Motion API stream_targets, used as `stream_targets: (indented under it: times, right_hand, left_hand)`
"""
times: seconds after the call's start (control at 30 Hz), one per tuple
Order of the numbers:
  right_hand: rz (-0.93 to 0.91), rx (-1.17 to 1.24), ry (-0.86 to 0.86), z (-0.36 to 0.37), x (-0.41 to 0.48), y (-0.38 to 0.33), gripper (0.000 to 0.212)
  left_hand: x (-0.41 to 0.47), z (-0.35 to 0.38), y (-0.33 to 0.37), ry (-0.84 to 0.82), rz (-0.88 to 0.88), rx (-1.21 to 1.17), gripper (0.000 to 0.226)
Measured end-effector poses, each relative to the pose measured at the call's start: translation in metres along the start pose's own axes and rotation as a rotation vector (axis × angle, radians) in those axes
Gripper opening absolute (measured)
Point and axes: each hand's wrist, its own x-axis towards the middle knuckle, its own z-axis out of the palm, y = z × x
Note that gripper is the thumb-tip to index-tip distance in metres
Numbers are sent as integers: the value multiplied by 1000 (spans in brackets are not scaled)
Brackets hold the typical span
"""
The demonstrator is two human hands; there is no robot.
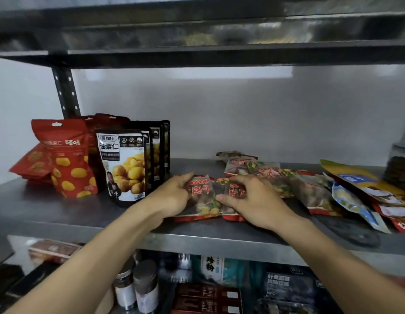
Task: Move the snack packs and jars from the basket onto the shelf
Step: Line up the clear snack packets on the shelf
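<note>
Two red-edged snack packs lie flat near the front of the grey metal shelf (61,214). My left hand (172,198) grips the left pack (202,200) at its left edge. My right hand (249,200) rests on the right pack (234,192), thumb and fingers closed on it. More packs of the same kind (271,175) lie scattered behind and to the right. Two jars (138,288) with grey lids stand below the shelf, among boxed goods; whether they sit in a basket I cannot tell.
Red chestnut bags (67,164) and black-and-white chestnut bags (124,168) stand upright at the shelf's left. Yellow and blue packs (364,189) lie at the right, with a dark jar (398,168) behind them. An upper shelf (197,53) hangs overhead.
</note>
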Motion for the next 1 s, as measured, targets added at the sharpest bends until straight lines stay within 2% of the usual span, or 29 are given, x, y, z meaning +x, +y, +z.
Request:
stream_targets:
  times: [0.3, 0.4, 0.5, 0.6, 0.7, 0.9, 1.0]
  right_hand:
    - [-24, 56, -18, 6, 1, -9, 65]
    - [-25, 54, -25, 6, 1, -9, 66]
    - [-16, 35, -20, -1, 5, -7, 71]
    - [13, 51, 43, -18, 14, -2, 68]
    - [34, -1, 74, -38, 27, 2, 64]
    - [127, -114, 12, -70, 59, 21, 68]
    - [201, -139, -54, -82, 72, 33, 73]
  left_hand:
    - [-2, -10, -6, -8, 2, -11, 57]
    - [2, -10, -6, 16, 16, 4, 48]
    - [-2, -8, 1, 56, 29, 149, 39]
    - [-8, -9, 13, 161, 68, 383, 44]
    - [-7, -10, 25, 194, 100, 459, 50]
    - [22, -13, 60, 104, 188, 349, 52]
    - [46, -11, 78, 48, 162, 253, 53]
